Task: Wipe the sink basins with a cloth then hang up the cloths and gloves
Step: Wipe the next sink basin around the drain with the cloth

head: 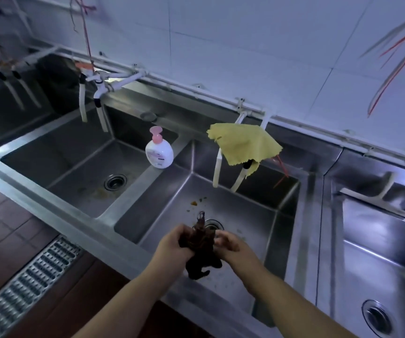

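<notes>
A dark, wet, bunched cloth (200,250) hangs over the middle steel basin (235,206), held between both hands. My left hand (172,245) grips its left side and my right hand (227,241) grips its right side, just above the basin's drain (213,224). A yellow cloth (242,142) is draped over the white taps at the back of this basin. Brown food specks (194,203) lie on the basin floor beyond the drain.
A white soap bottle with a pink pump (158,150) stands on the divider between the basins. The left basin (74,167) has stains near its drain (114,181). Another basin (379,264) lies to the right. A metal floor grate (28,281) runs below left.
</notes>
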A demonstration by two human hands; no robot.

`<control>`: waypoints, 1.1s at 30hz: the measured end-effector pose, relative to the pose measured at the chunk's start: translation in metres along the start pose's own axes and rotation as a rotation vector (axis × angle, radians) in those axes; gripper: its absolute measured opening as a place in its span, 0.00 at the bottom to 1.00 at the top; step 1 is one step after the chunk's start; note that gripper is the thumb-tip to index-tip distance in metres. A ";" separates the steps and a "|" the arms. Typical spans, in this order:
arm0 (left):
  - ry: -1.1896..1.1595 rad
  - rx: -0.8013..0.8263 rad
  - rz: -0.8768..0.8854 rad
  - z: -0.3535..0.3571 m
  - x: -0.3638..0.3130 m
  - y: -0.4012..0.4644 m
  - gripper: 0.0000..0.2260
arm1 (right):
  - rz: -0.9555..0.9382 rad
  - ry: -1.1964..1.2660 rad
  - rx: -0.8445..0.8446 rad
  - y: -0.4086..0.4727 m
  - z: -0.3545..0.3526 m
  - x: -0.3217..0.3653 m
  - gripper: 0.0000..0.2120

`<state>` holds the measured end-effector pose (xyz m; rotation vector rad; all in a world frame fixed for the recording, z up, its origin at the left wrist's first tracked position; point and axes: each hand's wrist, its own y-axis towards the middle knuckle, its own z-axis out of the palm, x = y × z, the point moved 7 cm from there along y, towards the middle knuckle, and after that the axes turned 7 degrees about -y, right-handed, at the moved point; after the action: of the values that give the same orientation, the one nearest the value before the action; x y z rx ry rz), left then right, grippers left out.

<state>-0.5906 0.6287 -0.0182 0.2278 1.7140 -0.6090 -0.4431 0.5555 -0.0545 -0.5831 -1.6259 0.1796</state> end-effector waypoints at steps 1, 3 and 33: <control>0.008 0.016 -0.002 0.002 0.001 0.004 0.14 | 0.010 0.035 0.012 0.004 0.000 -0.001 0.14; 0.025 0.035 -0.020 0.005 0.005 0.011 0.14 | 0.040 0.058 0.015 0.011 -0.001 -0.006 0.11; 0.888 0.394 -0.319 -0.044 0.150 0.204 0.12 | 0.472 -0.288 -0.223 0.180 0.036 -0.133 0.19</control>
<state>-0.5684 0.7964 -0.2110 0.5708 2.4927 -1.2042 -0.4259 0.6557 -0.2571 -1.1543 -1.7736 0.4501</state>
